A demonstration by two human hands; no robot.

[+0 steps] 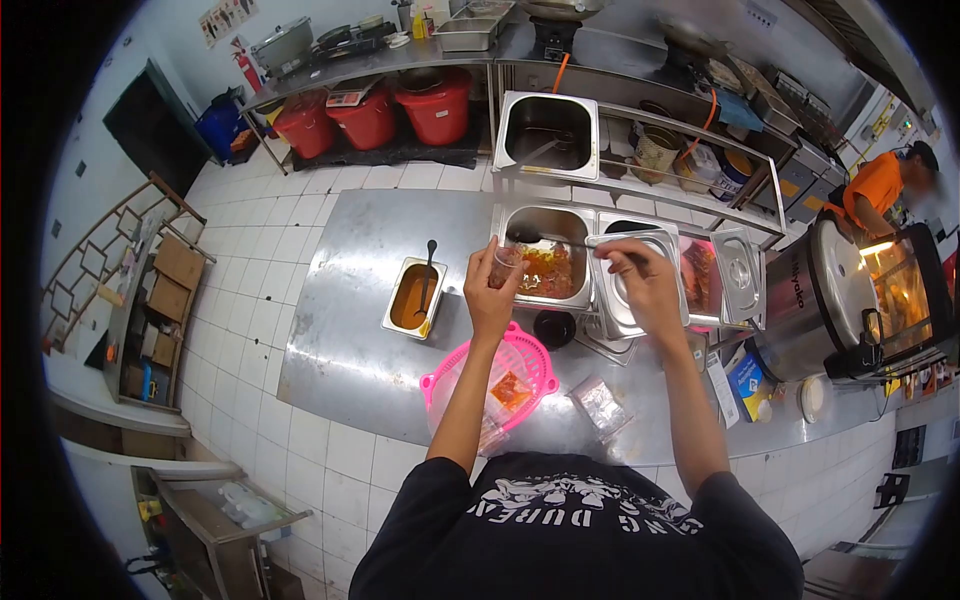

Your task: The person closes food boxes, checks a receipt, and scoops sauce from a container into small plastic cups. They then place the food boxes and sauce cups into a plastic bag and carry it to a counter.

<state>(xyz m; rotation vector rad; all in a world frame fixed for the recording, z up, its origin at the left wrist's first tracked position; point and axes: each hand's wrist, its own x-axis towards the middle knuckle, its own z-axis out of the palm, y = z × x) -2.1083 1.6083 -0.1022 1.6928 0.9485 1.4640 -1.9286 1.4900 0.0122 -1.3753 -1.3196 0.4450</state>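
Observation:
My left hand (490, 290) is closed around a small clear plastic cup (506, 262) with something reddish in it. In my right hand (645, 285) is the handle of a black spoon (565, 241), its dark bowl tilted just above the cup. Both are over the near edge of a steel food pan (587, 250) of oily red-orange sauce (545, 272). Beside it, under my right hand, lies a steel lid (622, 312). Below my left forearm sits a pink basket (547, 372) with an orange-filled packet (511, 391). A black bowl (553, 329) stands near its rim.
Left on the steel table (340, 330) is a pan of brown sauce (410, 297) with a black spoon. A clear plastic packet (600, 408) lies in front. A large steel cooker (815, 290) stands right, with a person in orange (875, 190) behind. Red bins (435, 110) are under the far counter.

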